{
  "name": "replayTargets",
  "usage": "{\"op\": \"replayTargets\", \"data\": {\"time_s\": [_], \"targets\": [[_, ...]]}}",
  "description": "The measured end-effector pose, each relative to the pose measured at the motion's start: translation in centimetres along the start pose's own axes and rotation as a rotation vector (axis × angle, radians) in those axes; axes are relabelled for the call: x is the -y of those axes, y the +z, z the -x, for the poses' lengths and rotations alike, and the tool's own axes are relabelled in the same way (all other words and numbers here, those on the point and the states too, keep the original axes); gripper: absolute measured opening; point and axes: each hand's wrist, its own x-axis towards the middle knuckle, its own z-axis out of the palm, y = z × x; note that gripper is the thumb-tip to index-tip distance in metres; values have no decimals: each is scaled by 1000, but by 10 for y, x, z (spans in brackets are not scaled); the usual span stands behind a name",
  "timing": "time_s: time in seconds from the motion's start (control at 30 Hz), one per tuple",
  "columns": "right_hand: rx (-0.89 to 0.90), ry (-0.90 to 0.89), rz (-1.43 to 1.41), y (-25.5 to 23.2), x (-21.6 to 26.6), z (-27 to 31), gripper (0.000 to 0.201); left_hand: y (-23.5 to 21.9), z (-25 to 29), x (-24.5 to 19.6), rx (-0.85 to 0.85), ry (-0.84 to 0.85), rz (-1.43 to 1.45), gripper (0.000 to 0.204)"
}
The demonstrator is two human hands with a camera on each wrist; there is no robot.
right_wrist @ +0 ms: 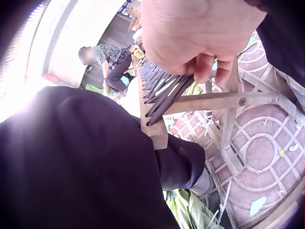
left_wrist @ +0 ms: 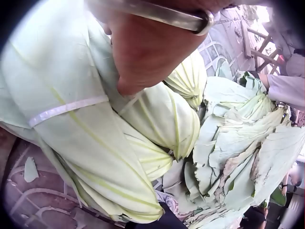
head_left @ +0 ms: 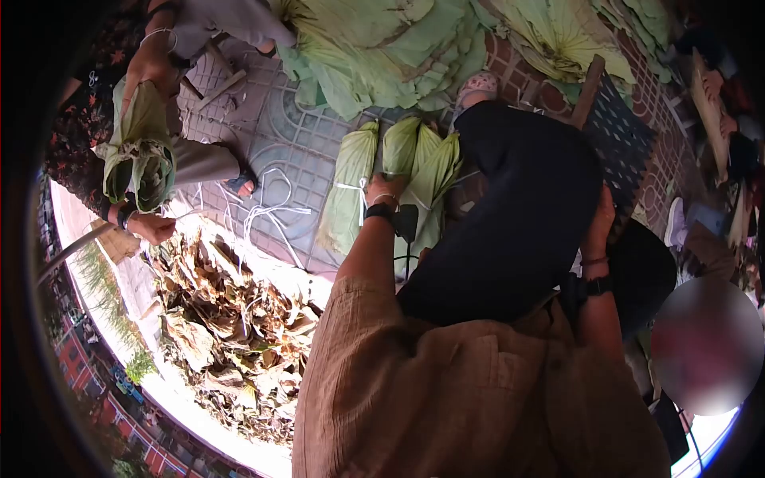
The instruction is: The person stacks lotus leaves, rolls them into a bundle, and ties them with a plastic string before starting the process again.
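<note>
My left hand (head_left: 384,190) is on the middle of several tied bundles of large green leaves, gripping one leaf bundle (head_left: 401,143) near its band. In the left wrist view a fingertip presses that bundle (left_wrist: 164,114), while a neighbouring bundle (left_wrist: 90,129) with a white tie lies alongside. Another white-tied bundle (head_left: 351,167) lies left of the hand in the head view. My right hand (head_left: 599,223) is beside my dark-trousered knee, holding nothing. Its fingers hang loosely curled above the corded folding stool (right_wrist: 164,90) in the right wrist view.
Large piles of flat green leaves (head_left: 382,56) lie ahead on the paving. Another person's hand (head_left: 151,76) holds a leaf bundle (head_left: 139,151) at the left. White straps (head_left: 271,211) lie on the ground, near a bed of dry leaves (head_left: 239,342). A second stool (head_left: 613,131) stands right.
</note>
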Motion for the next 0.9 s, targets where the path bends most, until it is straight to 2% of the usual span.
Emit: {"op": "replayTargets", "data": {"time_s": [0.1,0.17,0.2,0.27,0.37,0.4,0.43,0.5,0.57,0.67,0.7,0.77,0.8,0.83,0.9], "targets": [[29,1,6,-7,-9,-4,19,5,4,5,-99,-46,-68,57],[58,-6,-7,-10,-16,-5,19,16,-6,22,-159,47,52,56],[55,6,-8,-11,-17,-6,20,19,-9,26,-161,48,55,56],[51,14,-8,-10,-17,-7,20,23,-15,34,-93,83,240,54],[45,-33,51,-9,-16,-6,20,25,-29,48,-157,104,402,52],[50,-47,74,-9,-17,-7,20,18,-41,50,-176,37,435,51],[54,-60,99,-11,-18,-7,20,17,-44,57,-306,-68,289,50],[38,-56,79,-8,-13,-3,19,-23,-10,24,-386,-275,90,57],[19,-50,59,-3,-5,0,19,-30,-21,32,-455,-244,-9,59],[-19,-23,9,3,5,5,19,-39,-45,44,-396,-176,-23,67],[-13,-15,19,4,8,6,19,-37,-68,59,-388,-162,-26,67],[-16,-6,31,5,7,6,19,-20,-120,102,-87,-164,23,75],[-34,-51,65,5,3,5,19,-31,-100,86,-73,-229,-28,80],[-52,-97,98,5,0,4,19,-39,-77,66,-67,-217,-32,80],[-64,-106,131,6,2,4,20,-48,-41,36,-102,-313,-286,78]]}}
